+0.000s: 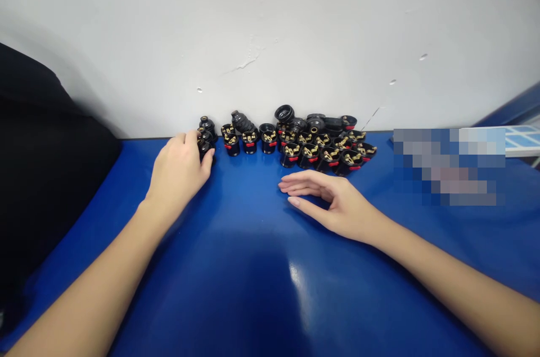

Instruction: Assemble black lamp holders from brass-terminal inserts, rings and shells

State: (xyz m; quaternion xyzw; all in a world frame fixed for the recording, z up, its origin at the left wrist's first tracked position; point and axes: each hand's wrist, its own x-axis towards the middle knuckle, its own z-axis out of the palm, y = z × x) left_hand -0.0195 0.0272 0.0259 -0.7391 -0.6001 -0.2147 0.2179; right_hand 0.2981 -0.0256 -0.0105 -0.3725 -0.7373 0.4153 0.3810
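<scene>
My left hand (179, 163) is closed around a black domed lamp holder cap (203, 147), the front one of a short row at the left. Behind it stand more caps (206, 122) of the same kind. My right hand (327, 197) rests near the blue table top with fingers stretched out and thumb apart, holding nothing. Just beyond its fingertips stand several black lamp holder bodies (290, 153), their brass contacts facing up and red tabs on their sides. A few similar bodies (249, 141) stand between the two groups.
Stacked black caps (241, 121) lean against the white wall (270, 36) behind the table (236, 267). A black cloth-like mass (46, 166) borders the left side. At the right is a pixelated patch (449, 168), beside a white and light-blue panel (523, 140).
</scene>
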